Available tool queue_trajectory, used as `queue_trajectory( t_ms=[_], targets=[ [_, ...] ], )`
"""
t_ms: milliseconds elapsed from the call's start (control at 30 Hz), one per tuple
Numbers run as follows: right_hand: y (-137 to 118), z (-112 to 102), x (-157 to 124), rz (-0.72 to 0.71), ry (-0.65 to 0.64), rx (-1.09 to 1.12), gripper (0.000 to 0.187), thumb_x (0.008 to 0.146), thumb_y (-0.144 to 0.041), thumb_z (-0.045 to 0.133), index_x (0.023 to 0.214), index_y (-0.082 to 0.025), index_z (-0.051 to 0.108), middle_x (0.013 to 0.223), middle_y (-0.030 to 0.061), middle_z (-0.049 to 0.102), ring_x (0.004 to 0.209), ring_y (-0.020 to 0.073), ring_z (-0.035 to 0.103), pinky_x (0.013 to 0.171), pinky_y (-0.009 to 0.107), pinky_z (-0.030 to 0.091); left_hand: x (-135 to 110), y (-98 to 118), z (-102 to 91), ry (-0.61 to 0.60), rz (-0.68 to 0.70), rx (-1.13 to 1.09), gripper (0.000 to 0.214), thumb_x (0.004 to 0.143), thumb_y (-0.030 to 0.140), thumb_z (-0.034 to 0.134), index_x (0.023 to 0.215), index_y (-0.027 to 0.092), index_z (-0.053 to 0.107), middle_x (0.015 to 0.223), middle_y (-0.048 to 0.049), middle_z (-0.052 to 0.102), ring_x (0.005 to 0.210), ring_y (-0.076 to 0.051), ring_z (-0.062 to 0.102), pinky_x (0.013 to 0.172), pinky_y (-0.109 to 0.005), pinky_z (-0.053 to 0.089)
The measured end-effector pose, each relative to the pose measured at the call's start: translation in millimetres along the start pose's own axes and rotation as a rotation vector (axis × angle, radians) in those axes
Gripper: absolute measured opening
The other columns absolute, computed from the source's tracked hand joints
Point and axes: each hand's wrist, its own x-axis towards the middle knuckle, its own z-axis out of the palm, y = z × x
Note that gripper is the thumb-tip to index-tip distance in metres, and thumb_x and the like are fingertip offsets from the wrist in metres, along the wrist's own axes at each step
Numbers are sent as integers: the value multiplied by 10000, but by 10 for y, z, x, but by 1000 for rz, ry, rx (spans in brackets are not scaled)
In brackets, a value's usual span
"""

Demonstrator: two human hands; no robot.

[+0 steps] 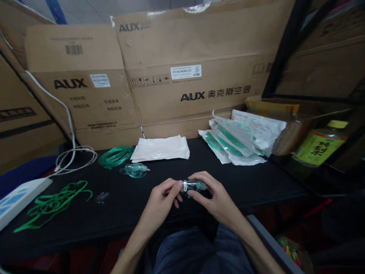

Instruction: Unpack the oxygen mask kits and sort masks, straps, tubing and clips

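My left hand [162, 198] and my right hand [212, 194] meet above the near edge of the black table [256, 182]. Between their fingertips they pinch a small clear green plastic piece [194, 185] with a white band near its left end. Farther back on the table lies a clear green face mask [134, 169]. A coil of green tubing [115, 156] sits just behind the mask. To the left lie loose green elastic straps [53, 203], and a small dark clip [102, 197] rests beside them.
A flat stack of empty white pouches [161, 148] lies mid-table, and sealed packs with green contents [236, 139] fan out at the right. Large cardboard boxes [188, 68] wall the back. A white cable [71, 152] and white box [17, 198] are left; a green-labelled bottle [319, 146] right.
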Motion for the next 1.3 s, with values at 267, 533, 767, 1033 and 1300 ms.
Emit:
queue_trajectory(
  t_ms=[267,533,767,1033,1300],
  targets=[
    [108,69,-96,-214,35,-157,316,943,-135,648,1217,-292,668,1216,29,716,1146,161,682,1011,211,519,7,-83,-47,-65,-139,-132,483,840,607,691,854,130,771,796,-62,680,739,-183,640,683,-267,555],
    [235,43,10,-289,126,-263,518,860,-193,760,1359,-259,640,1285,72,733,1138,216,728,992,219,550,-20,-149,-77,64,-16,11,411,931,538,621,868,171,794,887,-84,711,817,-193,657,750,-248,557],
    [135,54,76,-292,123,-187,488,786,-100,736,1231,-293,687,1186,35,770,1076,205,752,953,210,579,-38,-218,-114,2,51,70,327,955,470,618,1091,234,799,977,-89,750,830,-176,684,751,-210,565],
    [106,47,47,-128,39,-128,383,869,-223,725,1239,-310,680,1212,41,758,1102,217,738,947,252,598,-55,-290,-175,10,67,172,359,979,445,591,1252,268,745,955,-62,753,726,-145,699,739,-214,593],
    [56,110,117,-71,-29,-130,297,843,-166,664,1114,-269,728,1021,33,788,914,204,754,816,281,611,-102,-224,-67,166,124,274,256,927,422,659,1092,273,786,767,-22,713,568,-119,613,559,-167,544]
  ],
)
